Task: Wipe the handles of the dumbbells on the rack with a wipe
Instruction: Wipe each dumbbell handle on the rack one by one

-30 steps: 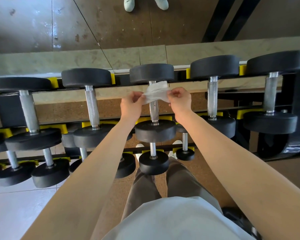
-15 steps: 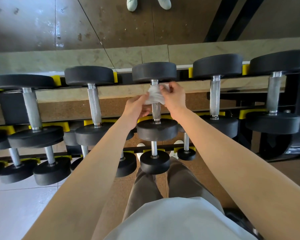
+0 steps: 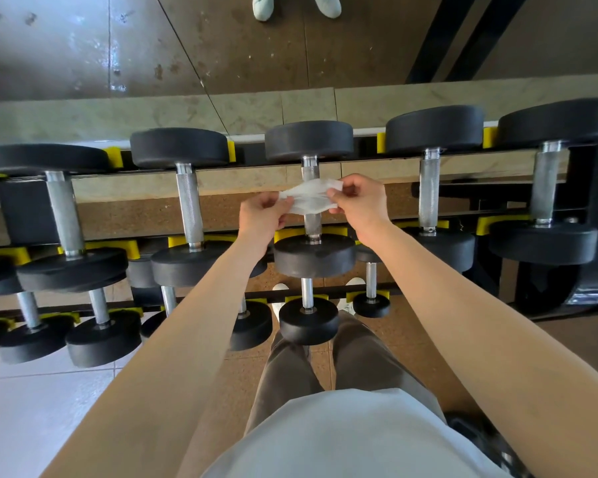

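A white wipe (image 3: 310, 198) is stretched flat between my two hands, just above the knurled steel handle (image 3: 312, 225) of the middle dumbbell on the top tier. My left hand (image 3: 263, 215) pinches its left end and my right hand (image 3: 359, 201) pinches its right end. The wipe covers the handle's middle part; whether it touches the steel I cannot tell. Black-headed dumbbells with bare steel handles lie on either side: one to the left (image 3: 189, 205), one to the right (image 3: 428, 194).
The rack (image 3: 377, 300) has black rails and yellow cradles; a lower tier holds several smaller dumbbells (image 3: 308, 319) close to my legs. A mirror wall behind the rack reflects a person's white shoes (image 3: 263, 6). White floor tiles lie at the lower left.
The wipe was bunched around the middle handle half a second ago. Now both hands have pulled apart and spread it out flat across that handle.
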Available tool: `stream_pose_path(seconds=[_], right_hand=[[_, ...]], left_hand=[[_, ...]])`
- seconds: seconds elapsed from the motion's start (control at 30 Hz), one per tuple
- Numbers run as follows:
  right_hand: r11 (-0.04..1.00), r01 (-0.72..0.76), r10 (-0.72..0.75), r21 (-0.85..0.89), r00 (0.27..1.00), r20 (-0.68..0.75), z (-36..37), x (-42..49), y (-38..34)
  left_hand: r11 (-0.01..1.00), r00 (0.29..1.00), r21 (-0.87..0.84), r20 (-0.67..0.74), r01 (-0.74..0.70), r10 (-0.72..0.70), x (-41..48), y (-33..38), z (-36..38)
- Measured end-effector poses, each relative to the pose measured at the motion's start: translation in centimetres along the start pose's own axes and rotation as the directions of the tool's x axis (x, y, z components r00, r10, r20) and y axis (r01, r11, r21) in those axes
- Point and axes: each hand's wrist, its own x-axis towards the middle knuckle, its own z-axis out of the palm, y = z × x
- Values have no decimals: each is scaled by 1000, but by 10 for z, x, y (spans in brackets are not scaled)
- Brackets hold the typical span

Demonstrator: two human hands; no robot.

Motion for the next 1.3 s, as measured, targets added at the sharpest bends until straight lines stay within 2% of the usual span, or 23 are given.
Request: stream_pose_path(seconds=[0.1,0.17,0.27,0.33,0.4,0.53,0.63,0.73,0.8,0.97,1.03,1.17,1.23,1.3], right_hand=[[999,-35,33,-34,997,-72,-16,-1,11],[999,-41,39,-36,998,-58,-18,-6,13],[995,28,-21,-92,997,76,-6,-16,8],[987,101,-83,-127,987,139,0,-21,5],[979,116,-101,-168,990,96,-2,-21,5],[985,22,-21,-172,1000,7,-21,-15,15],[968,63,-48,-245,997,67,-20,-19,19],[907,214,-129,-363,961,244,-7,-25,19],[880,263,-137,-396,938,318,-5,-26,19],[834,193,-62,-517,963,261,-33,-16,27],[824,195,-39,-532,956,290,-32,-15,26],[843,249,-32,-476,908,417,-7,-21,15],[845,253,-32,-472,904,427,-3,-22,13],[819,227,-6,-528,922,387,-11,-18,15]], left_hand=[[987,989,114,107,-111,99,-4,8,6],[973,986,182,109,-142,124,-6,7,4],[972,997,225,36,-73,67,-3,-5,-10],[963,999,269,38,-9,-1,0,-11,-19],[943,991,332,129,-24,-20,-1,-10,-19],[927,961,345,270,-146,51,-10,3,-7],[914,969,381,241,-143,51,-12,-2,-10],[842,988,526,150,-121,48,-11,-11,-25],[790,989,597,123,-141,83,-14,-11,-27],[763,954,602,294,-234,61,-23,-4,-6],[707,960,666,270,-238,69,-25,-4,-7],[609,992,783,94,-123,80,-20,-8,-23],[620,993,776,94,-114,64,-17,-7,-26],[685,984,713,174,-149,32,-19,-4,-21]])
